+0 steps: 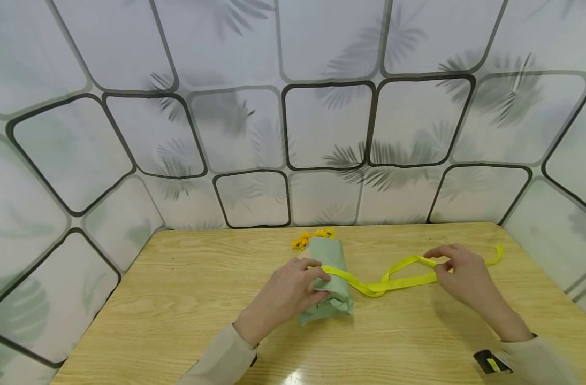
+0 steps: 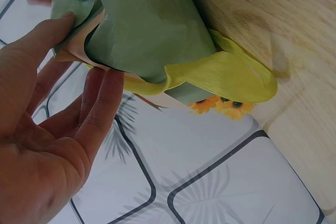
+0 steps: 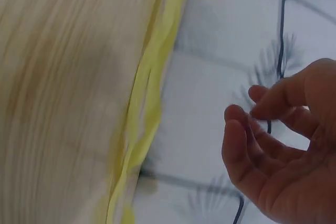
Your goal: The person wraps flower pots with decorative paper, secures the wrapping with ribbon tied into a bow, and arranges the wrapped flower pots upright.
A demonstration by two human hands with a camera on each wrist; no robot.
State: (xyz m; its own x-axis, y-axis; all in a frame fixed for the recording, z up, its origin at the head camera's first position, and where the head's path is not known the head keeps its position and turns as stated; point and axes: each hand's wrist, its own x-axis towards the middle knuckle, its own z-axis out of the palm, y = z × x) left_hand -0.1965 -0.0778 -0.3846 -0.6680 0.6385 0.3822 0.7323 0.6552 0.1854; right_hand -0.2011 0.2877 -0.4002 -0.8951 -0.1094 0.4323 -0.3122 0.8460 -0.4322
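Your left hand [image 1: 287, 289] grips the wrapped bouquet [image 1: 327, 252]; at right, your empty right hand [image 1: 465, 274], loosely bent, hovers near yellow ribbon [image 1: 408, 282].

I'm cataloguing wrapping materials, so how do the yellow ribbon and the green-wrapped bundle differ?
Colour: the ribbon is bright yellow; the bundle is wrapped in muted green paper.
Shape: the ribbon is a narrow, flat strip; the bundle is broad and bulky.
Pose: the ribbon crosses the bundle and trails toward the right hand; the bundle lies against the left hand.
Both surfaces look plain, without a printed pattern.
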